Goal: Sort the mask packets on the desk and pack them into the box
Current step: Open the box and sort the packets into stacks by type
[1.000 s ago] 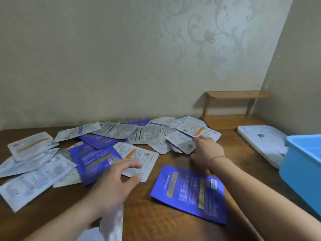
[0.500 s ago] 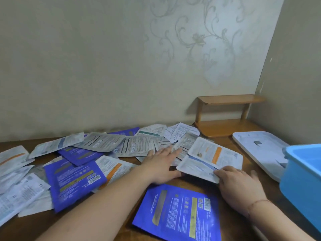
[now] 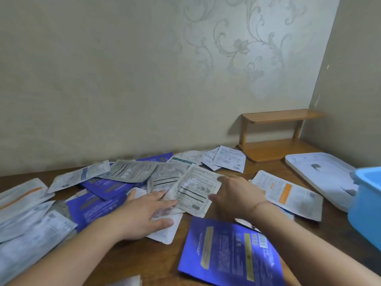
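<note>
Several mask packets, silver, white and purple, lie scattered over the wooden desk point(image 3: 169, 263). My left hand point(image 3: 147, 213) lies flat with straight fingers on white packets beside a silver-grey packet point(image 3: 193, 190). My right hand point(image 3: 237, 193), blurred by motion, is spread over the right edge of that same packet. One purple packet point(image 3: 228, 252) lies apart at the front, partly under my right forearm. A white packet with an orange stripe point(image 3: 288, 193) lies to the right. The blue box point(image 3: 367, 205) stands at the right edge.
A white lid point(image 3: 321, 172) lies beside the blue box. A small wooden shelf point(image 3: 276, 137) stands in the back right corner against the wall. More packets point(image 3: 24, 219) are piled at the left edge of the desk.
My right hand moved from the near right up to the silver-grey packet. The orange-striped white packet now lies farther right. My left hand slid a little toward me.
</note>
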The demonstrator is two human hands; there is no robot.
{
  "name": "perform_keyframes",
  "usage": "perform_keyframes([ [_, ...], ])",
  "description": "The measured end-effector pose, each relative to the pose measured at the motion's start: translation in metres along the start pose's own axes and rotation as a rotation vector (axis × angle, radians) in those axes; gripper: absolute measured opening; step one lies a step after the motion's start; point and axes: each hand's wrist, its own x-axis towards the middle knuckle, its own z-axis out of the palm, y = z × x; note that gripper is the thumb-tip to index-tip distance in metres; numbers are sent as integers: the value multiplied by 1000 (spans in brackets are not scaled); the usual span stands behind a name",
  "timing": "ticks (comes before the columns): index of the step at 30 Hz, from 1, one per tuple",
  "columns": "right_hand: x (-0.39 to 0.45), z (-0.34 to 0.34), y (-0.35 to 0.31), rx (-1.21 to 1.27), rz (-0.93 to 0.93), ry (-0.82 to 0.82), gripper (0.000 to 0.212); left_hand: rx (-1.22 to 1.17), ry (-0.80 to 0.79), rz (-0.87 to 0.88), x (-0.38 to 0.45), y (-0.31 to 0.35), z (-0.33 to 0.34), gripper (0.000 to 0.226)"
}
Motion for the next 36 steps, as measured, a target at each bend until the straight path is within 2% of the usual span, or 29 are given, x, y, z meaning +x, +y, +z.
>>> perform_keyframes([
  [2, 34, 14, -8, -3, 82, -49, 61, -3, -14, -9, -8, -3, 4, 85],
  [5, 64, 25, -9, -3, 169, -109, 63, -28, 0, -30, -15, -3, 12, 79],
  [7, 72, 25, -9, -13, 200, -88, 53, -43, 33, -44, -18, 0, 17, 67],
  [8, 75, 25, -9, 23, 205, -62, 41, -44, 46, -47, -19, 1, 18, 65],
  [10, 77, 24, -9, 231, 208, -37, 16, -39, 58, -49, -19, 3, 21, 64],
  [14, 72, 23, -3, 569, 269, 97, 11, -31, 71, -72, -20, 10, 23, 66],
  [17, 69, 24, 4, 952, 443, 154, 10, -4, 113, -81, -19, 18, 21, 74],
  [19, 65, 26, 6, 1236, 588, 125, 11, -18, 209, -100, -18, 26, 18, 83],
  [21, 57, 28, 3, 1478, 658, 117, 7, -80, 317, -128, -15, 36, 14, 90],
  [24, 45, 25, 1, 1632, 609, 136, 17, -119, 363, -120, -10, 54, 8, 95],
  [27, 24, 13, -7, 1786, 600, 150, 28, 47, 420, -77, -8, 75, 3, 95],
  [32, -40, -5, -30, 1941, 548, 4, 26, 261, 638, -80, -17, 89, 6, 66],
  [36, -82, -8, -30, 1955, 402, -69, 34, 200, 693, -28, -34, 83, 15, 52],
])
